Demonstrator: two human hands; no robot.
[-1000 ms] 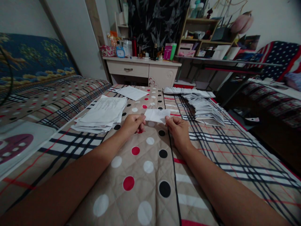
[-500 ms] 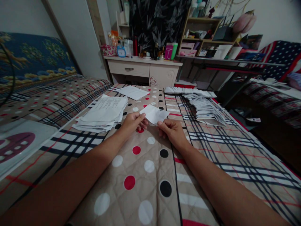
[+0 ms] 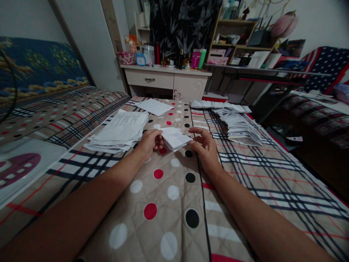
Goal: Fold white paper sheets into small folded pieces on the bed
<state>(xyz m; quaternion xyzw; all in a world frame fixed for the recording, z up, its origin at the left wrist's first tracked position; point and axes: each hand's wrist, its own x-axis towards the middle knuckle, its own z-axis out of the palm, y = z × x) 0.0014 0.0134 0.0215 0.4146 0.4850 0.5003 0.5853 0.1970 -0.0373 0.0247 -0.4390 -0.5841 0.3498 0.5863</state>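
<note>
A small folded sheet of white paper [image 3: 175, 138] is between my hands, just above the dotted bedcover, its layers slightly parted at the lower edge. My left hand [image 3: 150, 142] is closed, pinching the paper's left corner between thumb and fingers. Thumb and fingers apart, my right hand [image 3: 205, 147] hovers at the right end; its thumb tip is by the corner, and whether it touches I cannot tell. To the left lies a stack of printed sheets [image 3: 120, 127]. A row of folded papers [image 3: 241, 127] leans together on the right.
Beyond my hands, another white sheet [image 3: 154, 107] lies flat, and a long bundle of folded paper [image 3: 219, 106] lies at the far right. A white bag with a purple print [image 3: 24, 163] is at the left. Past the quilted bedcover [image 3: 174, 218] stands a white dresser [image 3: 148, 78].
The paper now appears more folded, with several layers showing, and sits slightly lower. My right hand has loosened its pinch and spread its fingers; my left has shifted slightly left, still holding.
</note>
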